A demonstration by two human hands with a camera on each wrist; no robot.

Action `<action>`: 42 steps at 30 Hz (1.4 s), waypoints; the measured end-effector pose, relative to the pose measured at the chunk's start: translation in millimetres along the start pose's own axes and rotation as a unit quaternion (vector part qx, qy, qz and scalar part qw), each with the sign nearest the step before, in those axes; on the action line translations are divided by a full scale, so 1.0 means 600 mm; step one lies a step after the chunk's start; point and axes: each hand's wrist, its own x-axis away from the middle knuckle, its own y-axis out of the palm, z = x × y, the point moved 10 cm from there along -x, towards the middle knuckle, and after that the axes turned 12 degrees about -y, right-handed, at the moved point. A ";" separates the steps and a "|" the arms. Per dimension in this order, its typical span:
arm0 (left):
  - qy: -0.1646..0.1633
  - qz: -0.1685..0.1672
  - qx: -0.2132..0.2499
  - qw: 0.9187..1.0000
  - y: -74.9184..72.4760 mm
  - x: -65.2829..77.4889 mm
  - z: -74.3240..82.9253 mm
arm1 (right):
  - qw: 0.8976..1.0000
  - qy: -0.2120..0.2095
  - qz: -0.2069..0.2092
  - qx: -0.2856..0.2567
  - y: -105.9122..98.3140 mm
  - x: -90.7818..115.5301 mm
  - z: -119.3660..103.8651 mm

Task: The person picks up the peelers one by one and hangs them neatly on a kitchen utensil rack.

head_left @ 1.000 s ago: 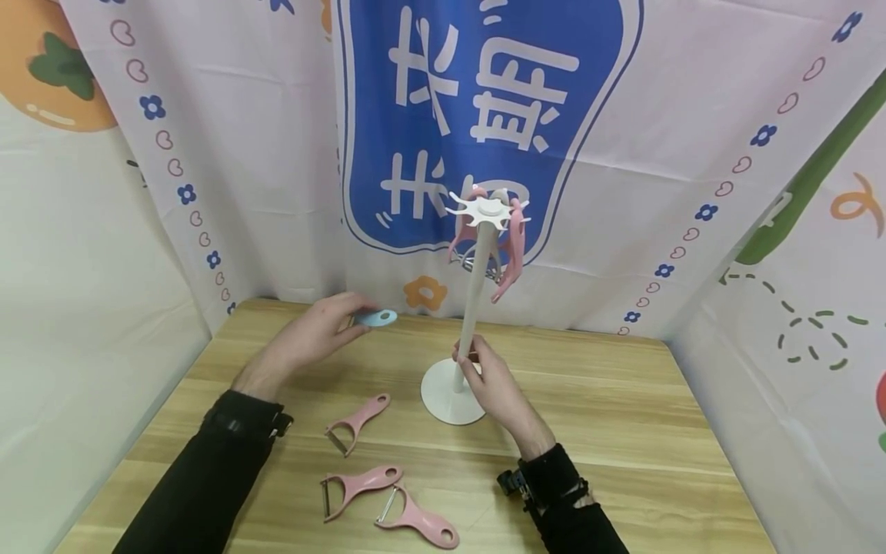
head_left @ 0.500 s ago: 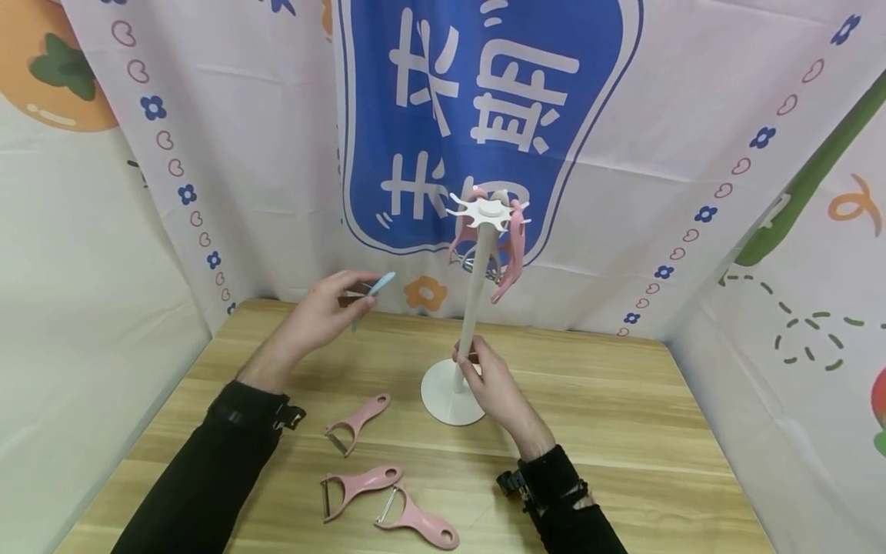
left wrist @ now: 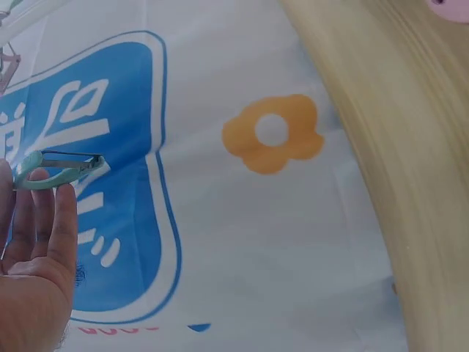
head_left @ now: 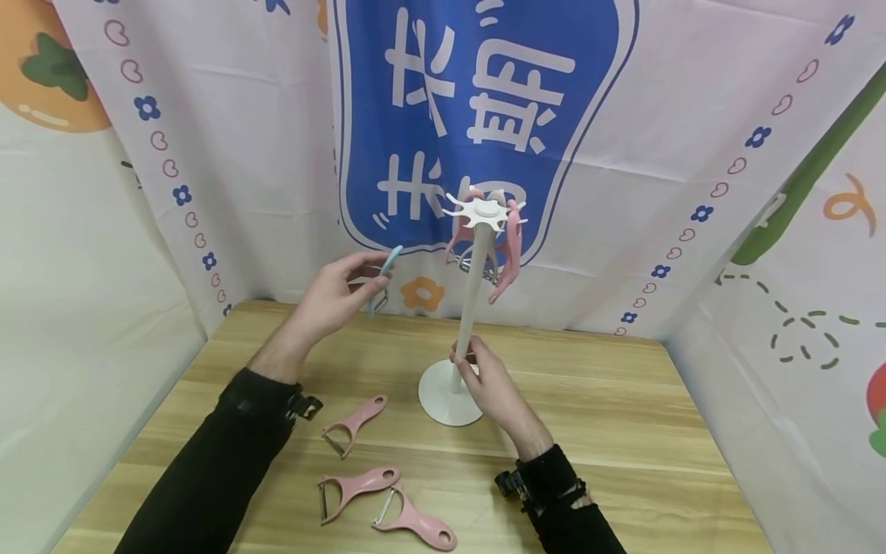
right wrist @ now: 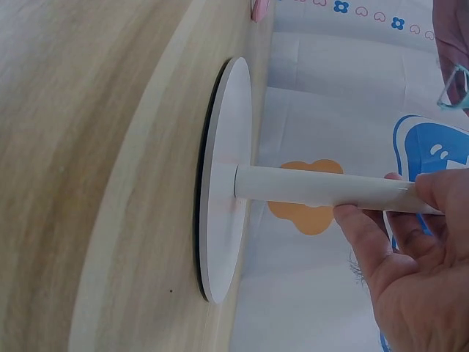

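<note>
My left hand (head_left: 339,296) pinches a light blue peeler (head_left: 389,263) upright between thumb and fingers, above the back of the table and left of the stand. In the left wrist view the blade end of the blue peeler (left wrist: 62,170) juts past the fingertips. Low on the white pole (head_left: 469,308) of the stand, my right hand (head_left: 491,385) grips with thumb and fingers. The round base (right wrist: 229,183) rests on the table. Pink peelers (head_left: 511,250) and a whitish one hang from the hooked top (head_left: 486,211), on its back and right side.
Several pink peelers lie at the front left of the wooden table (head_left: 595,431): one (head_left: 356,423) nearer the stand, another (head_left: 360,483) below it, and a third (head_left: 418,523) touching close beside that. A printed cloth (head_left: 277,154) hangs right behind the table's back edge.
My left hand has risen and moved right toward the stand with the blue peeler, which has turned from lying flat to upright. The right hand stays on the pole.
</note>
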 end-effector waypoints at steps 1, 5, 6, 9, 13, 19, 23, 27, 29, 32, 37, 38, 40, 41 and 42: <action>-0.001 0.000 0.002 1.000 0.001 -0.001 0.003 | 1.000 0.001 -0.001 -0.001 0.001 0.000 0.000; 0.001 0.000 0.010 1.000 0.004 -0.004 0.017 | 1.000 0.007 -0.006 -0.004 0.002 0.002 0.002; 0.004 -0.001 0.012 1.000 0.005 -0.005 0.021 | 1.000 0.007 -0.006 -0.005 0.002 0.003 0.001; 0.011 -0.001 0.018 1.000 0.006 -0.010 0.033 | 1.000 0.002 -0.004 -0.008 0.001 0.002 0.001; 0.015 0.005 0.016 1.000 0.005 -0.014 0.045 | 1.000 -0.004 -0.001 -0.008 0.001 0.001 0.002; 0.023 0.009 0.010 1.000 0.005 -0.020 0.066 | 1.000 -0.001 -0.003 -0.009 0.002 0.001 0.002; 0.023 0.013 0.009 1.000 0.004 -0.025 0.078 | 1.000 0.003 -0.003 -0.013 0.002 0.001 0.003; 0.025 0.013 0.012 1.000 0.006 -0.031 0.090 | 1.000 0.005 -0.003 -0.020 0.002 0.001 0.003; 0.025 0.011 0.015 0.999 0.007 -0.032 0.098 | 1.000 0.006 -0.002 -0.019 0.002 0.001 0.002; 0.024 0.012 0.021 0.999 0.009 -0.036 0.109 | 1.000 0.009 0.000 -0.013 0.001 0.001 0.003; 0.016 0.015 0.025 0.999 0.013 -0.045 0.122 | 1.000 0.010 0.001 -0.004 -0.001 0.002 0.003; 0.016 0.015 0.028 0.999 0.013 -0.046 0.124 | 1.000 0.009 0.001 -0.002 -0.001 0.002 0.002; 0.020 0.014 0.033 0.999 0.014 -0.048 0.130 | 1.000 0.006 0.001 -0.002 -0.001 0.002 0.002; 0.022 0.014 0.034 0.999 0.014 -0.049 0.133 | 1.000 0.005 0.000 -0.001 -0.001 0.001 0.002; 0.024 0.015 0.033 0.999 0.014 -0.049 0.136 | 1.000 0.004 0.000 0.000 0.000 0.001 0.002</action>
